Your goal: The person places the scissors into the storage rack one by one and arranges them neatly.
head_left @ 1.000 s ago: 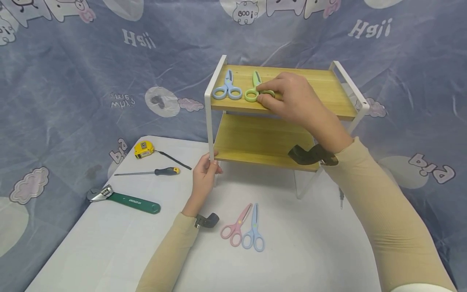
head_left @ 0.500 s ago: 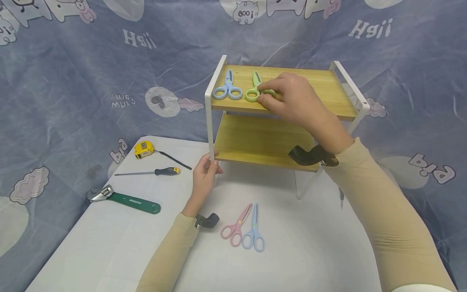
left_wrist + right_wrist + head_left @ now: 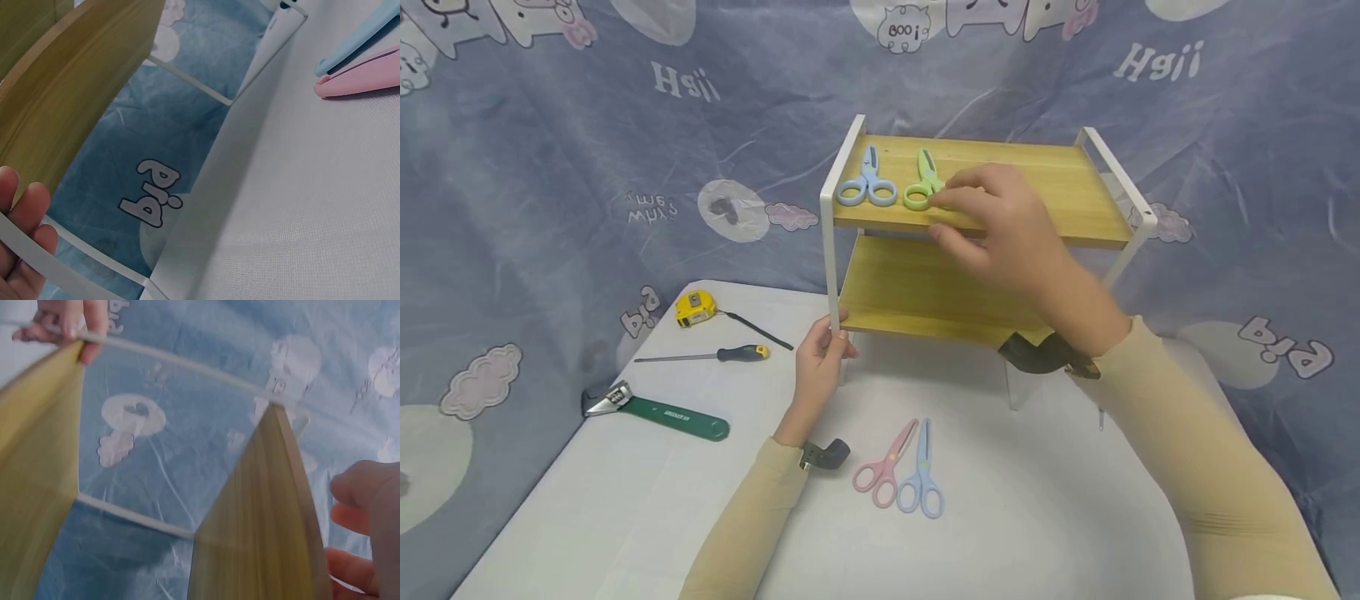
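Observation:
A two-tier shelf rack (image 3: 1045, 179) with wooden boards and a white frame stands on the table. My left hand (image 3: 820, 367) grips its front left leg beside the lower board; in the left wrist view the fingers (image 3: 31, 206) curl round the white bar. On the upper board lie small blue scissors (image 3: 868, 182) and, to their right, green scissors (image 3: 927, 167), blades pointing back. My right hand (image 3: 1011, 225) hovers at the front edge of that board, thumb and fingers parted with nothing between them. It hides the right handle loop of the green scissors.
Pink scissors (image 3: 887, 467) and a second blue pair (image 3: 922, 479) lie on the white table in front of the rack. At left are a yellow tape measure (image 3: 696, 308), a screwdriver (image 3: 741, 353) and a green-handled adjustable wrench (image 3: 673, 417). A patterned cloth (image 3: 760, 108) hangs behind.
My right hand has let go of the green scissors and drawn back slightly toward me and down, fingers spreading. The left hand stays on the leg.

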Demonstrator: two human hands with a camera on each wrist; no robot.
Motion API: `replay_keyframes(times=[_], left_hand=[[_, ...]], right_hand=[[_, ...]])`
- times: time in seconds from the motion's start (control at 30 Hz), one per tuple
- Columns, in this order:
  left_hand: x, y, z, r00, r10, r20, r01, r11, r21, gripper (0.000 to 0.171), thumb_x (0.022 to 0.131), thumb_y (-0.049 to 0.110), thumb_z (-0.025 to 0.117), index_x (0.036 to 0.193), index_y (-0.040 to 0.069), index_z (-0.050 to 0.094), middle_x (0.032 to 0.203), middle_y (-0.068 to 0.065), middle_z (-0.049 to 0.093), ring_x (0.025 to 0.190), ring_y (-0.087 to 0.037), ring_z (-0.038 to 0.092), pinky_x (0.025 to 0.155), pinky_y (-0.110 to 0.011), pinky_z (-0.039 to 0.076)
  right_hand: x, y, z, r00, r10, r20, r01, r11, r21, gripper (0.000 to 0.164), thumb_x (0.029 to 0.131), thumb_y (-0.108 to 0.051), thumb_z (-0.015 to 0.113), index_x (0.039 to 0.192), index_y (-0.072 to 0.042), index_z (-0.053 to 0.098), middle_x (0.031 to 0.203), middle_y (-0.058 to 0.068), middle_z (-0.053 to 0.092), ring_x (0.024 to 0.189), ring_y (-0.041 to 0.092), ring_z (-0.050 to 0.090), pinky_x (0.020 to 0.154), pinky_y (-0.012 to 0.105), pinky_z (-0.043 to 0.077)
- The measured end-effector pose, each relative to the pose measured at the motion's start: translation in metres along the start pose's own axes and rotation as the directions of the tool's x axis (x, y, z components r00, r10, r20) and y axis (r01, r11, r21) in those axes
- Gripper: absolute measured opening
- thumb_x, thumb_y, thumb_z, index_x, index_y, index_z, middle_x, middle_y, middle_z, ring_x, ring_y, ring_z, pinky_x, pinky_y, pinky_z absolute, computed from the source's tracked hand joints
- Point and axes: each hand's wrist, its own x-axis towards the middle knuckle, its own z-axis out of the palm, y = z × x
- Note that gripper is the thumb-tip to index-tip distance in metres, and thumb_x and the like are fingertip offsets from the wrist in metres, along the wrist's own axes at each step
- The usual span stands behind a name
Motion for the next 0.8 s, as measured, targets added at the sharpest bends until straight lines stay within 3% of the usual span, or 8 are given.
replay_keyframes(times=[0.13,0.3,0.47,0.6,0.8], left_hand=[[-0.001,0.000,0.000,1.000,0.006,0.002,-0.006,1.000,-0.014,0.028,0.102,-0.002,0.051,0.128,-0.011,0.057,0.077,-0.026,0.066,0.070,-0.016,0.068,0.078,-0.026,0.062],[0.000,-0.004,0.000,1.000,0.000,0.010,0.000,1.000,-0.025,0.029,0.102,-0.002,0.052,0.130,-0.010,0.057,0.078,-0.027,0.066,0.071,-0.012,0.067,0.079,-0.024,0.061],[0.000,-0.004,0.000,1.000,-0.006,0.013,0.006,1.000,-0.024,0.030,0.102,-0.003,0.051,0.130,-0.011,0.057,0.077,-0.027,0.065,0.071,-0.011,0.066,0.079,-0.023,0.060],[0.000,-0.002,-0.001,1.000,-0.017,0.017,0.018,1.000,-0.019,0.030,0.102,-0.004,0.051,0.130,-0.012,0.056,0.077,-0.027,0.065,0.071,-0.012,0.066,0.079,-0.024,0.061],[0.002,-0.035,0.002,1.000,0.015,-0.012,-0.015,0.999,-0.036,0.030,0.103,0.003,0.052,0.132,-0.003,0.058,0.078,-0.025,0.065,0.070,-0.004,0.065,0.078,-0.024,0.061]], right_hand=[[-0.013,-0.011,0.002,0.993,-0.080,-0.091,0.085,0.995,0.047,0.017,0.085,-0.009,0.074,0.100,-0.001,0.077,0.106,0.023,0.069,0.103,0.042,0.060,0.092,0.051,0.047],[-0.033,-0.028,0.005,0.961,-0.182,-0.208,0.209,0.971,0.114,0.009,0.084,-0.003,0.071,0.090,-0.003,0.077,0.095,0.019,0.073,0.099,0.041,0.065,0.093,0.051,0.050],[-0.060,-0.039,0.009,0.956,-0.230,-0.184,0.259,0.953,0.156,0.018,0.096,-0.012,0.062,0.088,-0.003,0.076,0.091,0.017,0.074,0.095,0.039,0.067,0.089,0.049,0.053],[-0.082,-0.045,0.014,0.947,-0.259,-0.188,0.288,0.946,0.150,0.024,0.100,-0.016,0.060,0.086,-0.005,0.076,0.089,0.013,0.073,0.091,0.036,0.068,0.082,0.047,0.054],[-0.112,-0.049,0.020,0.947,-0.252,-0.198,0.285,0.945,0.161,0.026,0.100,-0.017,0.059,0.083,-0.006,0.076,0.088,0.010,0.074,0.087,0.033,0.069,0.079,0.042,0.054]])
